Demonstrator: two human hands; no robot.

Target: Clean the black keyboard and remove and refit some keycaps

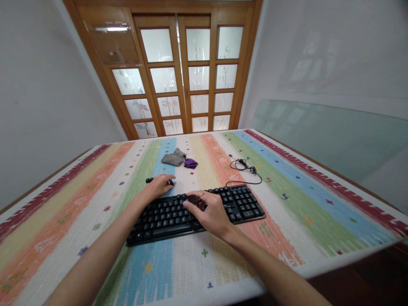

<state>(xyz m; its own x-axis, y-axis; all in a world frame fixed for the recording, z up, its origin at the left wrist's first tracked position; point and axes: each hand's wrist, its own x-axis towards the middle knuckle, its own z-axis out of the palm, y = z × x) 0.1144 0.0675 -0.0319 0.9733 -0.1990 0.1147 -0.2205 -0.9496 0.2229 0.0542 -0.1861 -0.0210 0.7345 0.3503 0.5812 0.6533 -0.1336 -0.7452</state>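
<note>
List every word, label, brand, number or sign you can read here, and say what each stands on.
No text reads with certainty.
Keyboard: key markings, too small and blurred to read.
Tablecloth: white marks near its front edge look like "FW", but may be only pattern.

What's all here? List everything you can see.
keyboard: one, black, centre
cable: one, black, beyond the keyboard's right end
grey cloth: count unclear, grey, beyond the keyboard
purple cloth: one, purple, right beside the grey cloth
small item: at least one, black, beyond the keyboard's left part
tablecloth: one, multicoloured stripes, under the keyboard
doors: at least two, brown with pale panes, far end
panel: one, pale green, right side
walls: two, pale, left and right
left hand: one, bare, at the keyboard's far edge
right hand: one, bare, over the keyboard
</note>
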